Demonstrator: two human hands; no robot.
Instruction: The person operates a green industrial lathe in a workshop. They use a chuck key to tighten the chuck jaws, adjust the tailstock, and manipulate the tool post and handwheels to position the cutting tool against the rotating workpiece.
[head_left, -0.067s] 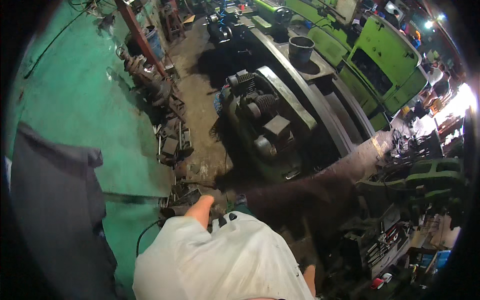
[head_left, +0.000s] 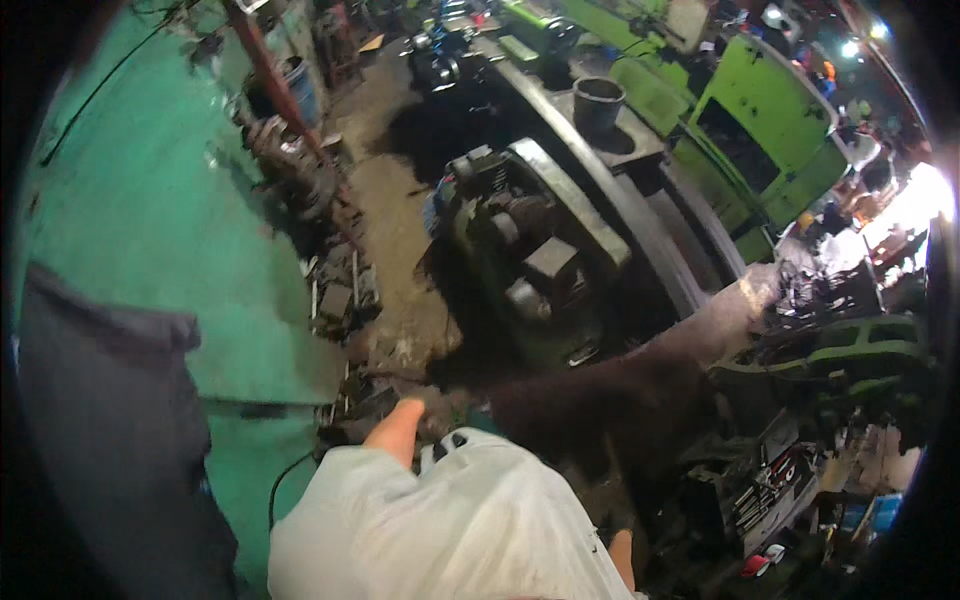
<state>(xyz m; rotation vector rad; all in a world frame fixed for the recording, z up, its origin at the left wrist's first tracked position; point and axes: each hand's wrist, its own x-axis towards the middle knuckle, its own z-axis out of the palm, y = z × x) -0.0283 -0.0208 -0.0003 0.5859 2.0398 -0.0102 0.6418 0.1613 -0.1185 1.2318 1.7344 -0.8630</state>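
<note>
Neither of my hands shows its fingers. On the left, my bare left forearm [head_left: 395, 436] comes out of a pale, loose sleeve and is cut off from sight beyond its far end, over dark metal clutter. At the lower right, a sliver of my bare right arm [head_left: 622, 558] shows beside my pale shirt [head_left: 450, 520]; its hand is hidden. Small dark shapes lie just past the shirt's front edge, too unclear to name. Ahead stands a long machine with a dark motor-like assembly [head_left: 510, 225] and a curved metal rail.
A green wall [head_left: 170, 230] with a dark cloth [head_left: 110, 420] runs along my left. Metal parts line its foot, next to a concrete floor strip [head_left: 395, 220]. A bucket [head_left: 598, 103] stands on the machine, by a green panel [head_left: 770, 125]. Right, a tool tray [head_left: 770, 490] holds several tools.
The view has shifted slightly and is a little blurred. My left forearm sits slightly farther left and lower in the picture. Nothing has been taken hold of or let go in sight.
</note>
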